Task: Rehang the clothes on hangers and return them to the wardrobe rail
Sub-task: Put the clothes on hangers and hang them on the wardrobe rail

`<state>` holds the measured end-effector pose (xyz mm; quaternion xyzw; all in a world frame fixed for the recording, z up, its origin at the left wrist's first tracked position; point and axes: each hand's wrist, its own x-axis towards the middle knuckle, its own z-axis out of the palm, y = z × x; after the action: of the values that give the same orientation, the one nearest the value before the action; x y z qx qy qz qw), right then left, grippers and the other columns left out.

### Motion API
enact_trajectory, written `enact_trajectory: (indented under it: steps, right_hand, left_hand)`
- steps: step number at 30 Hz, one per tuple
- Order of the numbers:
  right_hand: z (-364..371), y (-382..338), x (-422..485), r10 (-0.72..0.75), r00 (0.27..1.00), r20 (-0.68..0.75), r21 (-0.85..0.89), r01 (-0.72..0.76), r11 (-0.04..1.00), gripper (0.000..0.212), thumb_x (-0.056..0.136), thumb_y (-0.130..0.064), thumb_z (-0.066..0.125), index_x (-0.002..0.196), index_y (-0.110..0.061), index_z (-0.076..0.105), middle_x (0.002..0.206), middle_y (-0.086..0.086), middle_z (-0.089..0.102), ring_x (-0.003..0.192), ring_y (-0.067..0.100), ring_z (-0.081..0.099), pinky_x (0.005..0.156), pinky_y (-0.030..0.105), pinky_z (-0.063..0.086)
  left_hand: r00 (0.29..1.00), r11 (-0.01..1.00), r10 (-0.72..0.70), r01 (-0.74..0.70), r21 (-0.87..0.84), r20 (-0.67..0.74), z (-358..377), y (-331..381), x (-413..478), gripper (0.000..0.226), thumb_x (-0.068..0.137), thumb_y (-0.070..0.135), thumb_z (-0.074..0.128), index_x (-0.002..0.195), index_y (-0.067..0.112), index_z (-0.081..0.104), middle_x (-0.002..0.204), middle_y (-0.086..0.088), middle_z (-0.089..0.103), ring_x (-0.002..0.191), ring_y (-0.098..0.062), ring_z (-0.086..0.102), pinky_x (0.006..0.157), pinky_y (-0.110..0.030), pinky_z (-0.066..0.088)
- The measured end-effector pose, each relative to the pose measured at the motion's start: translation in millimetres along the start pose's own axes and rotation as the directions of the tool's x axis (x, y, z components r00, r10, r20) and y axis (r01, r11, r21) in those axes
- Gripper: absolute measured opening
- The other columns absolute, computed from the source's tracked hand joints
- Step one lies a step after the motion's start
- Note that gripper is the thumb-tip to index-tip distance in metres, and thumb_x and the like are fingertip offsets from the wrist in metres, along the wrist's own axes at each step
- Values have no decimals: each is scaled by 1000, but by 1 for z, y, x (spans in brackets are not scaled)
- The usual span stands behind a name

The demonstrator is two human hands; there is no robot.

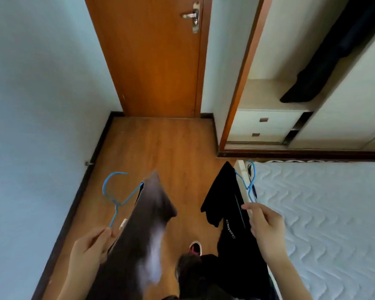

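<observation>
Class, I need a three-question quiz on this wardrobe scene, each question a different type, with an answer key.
1. True or false: each hand holds a blue wire hanger with a garment on it.
2. Which garment bears white lettering? A) grey garment B) black garment
3. What lies to the person's right?

Key:
1. True: left hand holds one blue hanger with the grey garment; right hand holds another.
2. B, the black garment.
3. A white quilted mattress.

wooden floor (152, 148) (shoe (195, 247) on it), quilted mattress (333, 213)
</observation>
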<state>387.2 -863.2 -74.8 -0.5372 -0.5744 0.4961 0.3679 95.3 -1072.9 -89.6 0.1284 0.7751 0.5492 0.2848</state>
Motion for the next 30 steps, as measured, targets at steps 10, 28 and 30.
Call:
enact_trajectory:
  steps: [10, 28, 30]
  right_hand:
    - [64, -56, 225, 28, 995, 96, -9, -27, 1000, 28, 95, -8, 50, 78, -11, 73, 64, 37, 42, 57, 22, 39, 44, 23, 31]
    - [110, -84, 496, 221, 855, -468, 202, -140, 969, 26, 89, -14, 50, 74, -8, 71, 43, -11, 27, 40, 7, 24, 40, 19, 21]
    - [100, -93, 518, 256, 819, -514, 266, -132, 955, 28, 91, -11, 49, 71, -9, 69, 44, -10, 24, 39, 8, 21, 40, 19, 17]
  left_hand:
    - [992, 951, 123, -105, 292, -42, 67, 112, 152, 26, 90, 3, 58, 67, 10, 68, 54, -2, 59, 48, -4, 47, 49, -16, 34]
    - [741, 853, 18, -362, 376, 672, 329, 276, 495, 31, 93, 13, 55, 63, 4, 55, 58, -27, 51, 53, -17, 44, 51, -24, 31]
    - [669, 840, 40, -424, 338, 742, 368, 301, 517, 30, 91, 17, 59, 64, 5, 55, 53, -18, 50, 51, -15, 42, 49, -23, 29]
